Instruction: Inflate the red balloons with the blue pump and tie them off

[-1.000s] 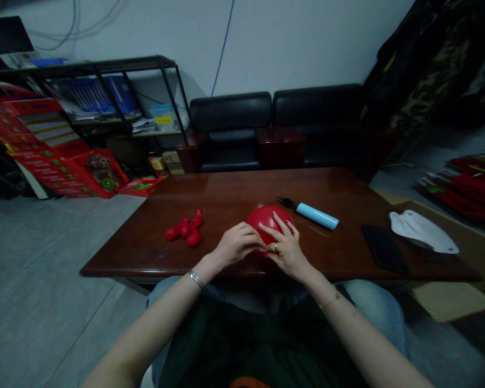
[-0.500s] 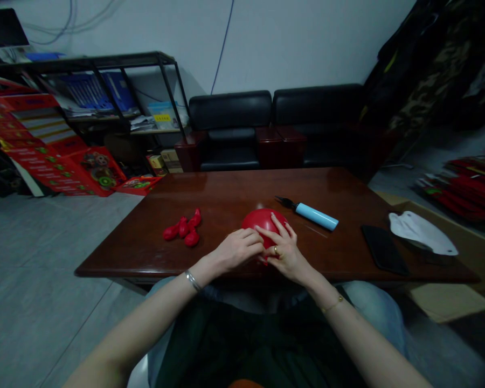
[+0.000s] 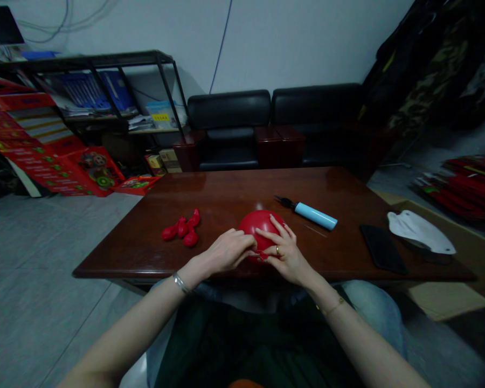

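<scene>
A round, inflated red balloon [image 3: 255,221] is held low over the near edge of the brown table [image 3: 226,188]. My right hand [image 3: 283,249] grips its right side, with the upper fingers spread over the skin and the thumb low by the neck. At the lower left of the balloon, my left hand [image 3: 231,249] has its fingers closed in a pinch on the balloon's neck, part of which shows red between the two hands. Left of them, small twisted red balloons [image 3: 182,228] lie on the table. A light blue hand pump [image 3: 316,215] with a black nozzle rests to the right.
A black flat case [image 3: 382,248] and a white cut piece [image 3: 420,231] are at the table's right end, near a cardboard box [image 3: 479,261]. Black armchairs [image 3: 230,116] stand behind the table. Red boxes [image 3: 92,170] and a shelf [image 3: 157,56] are at the left.
My left hand has pulled slightly left and away from the right hand, its fingers now pinched at the neck. The right hand has stayed on the balloon. The view has shifted a little.
</scene>
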### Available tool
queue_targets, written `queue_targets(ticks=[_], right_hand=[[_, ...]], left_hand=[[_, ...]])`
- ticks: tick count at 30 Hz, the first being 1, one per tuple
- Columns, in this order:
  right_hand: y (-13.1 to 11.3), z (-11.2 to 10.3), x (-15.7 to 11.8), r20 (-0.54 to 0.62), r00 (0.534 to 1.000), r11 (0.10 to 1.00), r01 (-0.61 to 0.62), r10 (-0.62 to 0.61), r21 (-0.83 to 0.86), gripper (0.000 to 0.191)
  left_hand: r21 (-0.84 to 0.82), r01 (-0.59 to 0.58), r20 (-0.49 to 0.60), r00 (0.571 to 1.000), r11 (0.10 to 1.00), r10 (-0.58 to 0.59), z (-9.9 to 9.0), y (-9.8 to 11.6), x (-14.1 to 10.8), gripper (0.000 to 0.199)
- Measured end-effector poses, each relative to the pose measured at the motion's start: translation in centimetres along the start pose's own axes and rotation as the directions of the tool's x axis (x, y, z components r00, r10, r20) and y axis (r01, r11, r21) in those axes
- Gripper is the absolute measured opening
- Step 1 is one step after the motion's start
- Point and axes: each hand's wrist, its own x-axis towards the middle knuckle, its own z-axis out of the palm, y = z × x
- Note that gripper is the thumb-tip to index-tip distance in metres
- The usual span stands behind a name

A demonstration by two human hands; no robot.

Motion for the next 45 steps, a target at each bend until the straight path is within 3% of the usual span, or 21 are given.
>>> queue_targets(ticks=[3, 5, 6, 8, 9, 10, 11, 12, 14, 16, 18, 21, 25, 29, 31, 35, 38, 41, 43, 45], right_hand=[[0.1, 0.0, -0.1, -0.039, 0.999, 0.998, -0.032, 0.034, 0.045, 0.020], [0.2, 0.0, -0.1, -0.052, 0.996, 0.993, -0.060, 0.065, 0.102, 0.019], [0.3, 0.1, -0.1, -0.059, 0.994, 0.988, -0.078, 0.087, 0.135, 0.017], [0.3, 0.3, -0.1, -0.086, 0.987, 0.971, -0.118, 0.138, 0.207, 0.013], [0.2, 0.5, -0.1, -0.110, 0.980, 0.961, -0.133, 0.163, 0.245, 0.012], [0.2, 0.8, -0.1, -0.143, 0.972, 0.949, -0.140, 0.186, 0.281, 0.011], [0.1, 1.0, -0.2, -0.183, 0.961, 0.938, -0.141, 0.206, 0.315, 0.011], [-0.1, 1.3, -0.3, -0.228, 0.948, 0.929, -0.136, 0.223, 0.343, 0.011], [-0.5, 1.8, -0.4, -0.306, 0.921, 0.924, -0.122, 0.242, 0.363, 0.012], [-0.9, 2.1, -0.6, -0.347, 0.910, 0.939, -0.114, 0.229, 0.323, 0.013], [-1.4, 2.1, -0.7, -0.352, 0.916, 0.964, -0.110, 0.193, 0.240, 0.017], [-1.8, 1.9, -0.8, -0.335, 0.929, 0.982, -0.113, 0.159, 0.153, 0.024], [-1.9, 1.4, -1.1, -0.289, 0.936, 0.969, -0.145, 0.200, 0.200, 0.032], [-2.1, 1.3, -1.2, -0.235, 0.940, 0.955, -0.193, 0.246, 0.226, 0.034], [-2.5, 1.4, -1.2, -0.224, 0.945, 0.967, -0.207, 0.236, 0.147, 0.036], [-3.6, 1.8, -1.3, -0.284, 0.933, 0.974, -0.228, 0.223, 0.015, 0.039], [-3.5, 1.2, -1.8, -0.274, 0.940, 0.975, -0.219, 0.203, -0.031, 0.041], [-2.3, -0.6, -2.0, -0.109, 0.988, 0.994, -0.111, 0.111, 0.005, 0.044], [-1.3, -2.1, -1.8, -0.160, 0.983, 0.995, -0.076, 0.086, 0.070, 0.035], [-0.4, -3.3, -1.2, -0.158, 0.987, 1.000, 0.002, -0.002, -0.003, 0.032]], left_hand=[[0.006, 0.013, -0.030, 0.999, 1.000, -0.013, -0.2, 0.3, -0.9, 0.025], [-0.202, 0.000, -0.031, 0.999, 0.979, -0.006, 0.4, 0.8, -1.7, 0.030], [-0.361, 0.001, -0.033, 0.999, 0.933, -0.014, 1.0, 1.0, -2.1, 0.031], [-0.696, 0.067, -0.058, 0.987, 0.715, -0.149, 2.9, 1.6, -2.5, 0.034], [-0.836, 0.107, -0.060, 0.957, 0.539, -0.283, 4.1, 2.0, -2.6, 0.036], [-0.936, 0.104, -0.066, 0.886, 0.336, -0.458, 5.3, 2.3, -2.5, 0.039], [-0.987, 0.052, -0.056, 0.780, 0.153, -0.623, 6.4, 2.7, -2.2, 0.042], [-1.000, -0.012, -0.011, 0.703, 0.004, -0.712, 7.3, 3.1, -1.9, 0.048], [-0.968, -0.173, 0.037, 0.617, -0.181, -0.786, 8.3, 3.9, -1.1, 0.056], [-0.929, -0.274, 0.047, 0.582, -0.250, -0.812, 8.5, 4.5, -0.2, 0.061], [-0.934, -0.288, 0.017, 0.557, -0.212, -0.831, 8.0, 4.8, 0.4, 0.064], [-0.990, -0.140, -0.068, 0.555, -0.012, -0.829, 7.2, 4.6, 0.6, 0.071], [-0.960, 0.101, -0.142, 0.628, 0.261, -0.765, 6.3, 3.7, 0.2, 0.062], [-0.879, 0.139, -0.236, 0.705, 0.457, -0.669, 6.0, 3.1, 0.3, 0.043], [-0.780, 0.172, -0.319, 0.718, 0.602, -0.619, 6.0, 3.3, 0.7, 0.032], [-0.408, 0.299, -0.506, 0.712, 0.863, -0.486, 6.1, 4.2, 1.4, 0.025], [-0.241, 0.257, -0.569, 0.744, 0.936, -0.351, 6.3, 4.2, 1.4, 0.027], [-0.227, 0.119, -0.548, 0.805, 0.967, -0.228, 6.5, 3.4, 1.0, 0.025], [-0.233, 0.066, -0.515, 0.838, 0.970, -0.181, 6.4, 2.8, 0.8, 0.021], [-0.226, 0.038, -0.464, 0.875, 0.973, -0.142, 6.3, 2.3, 0.7, 0.017]])
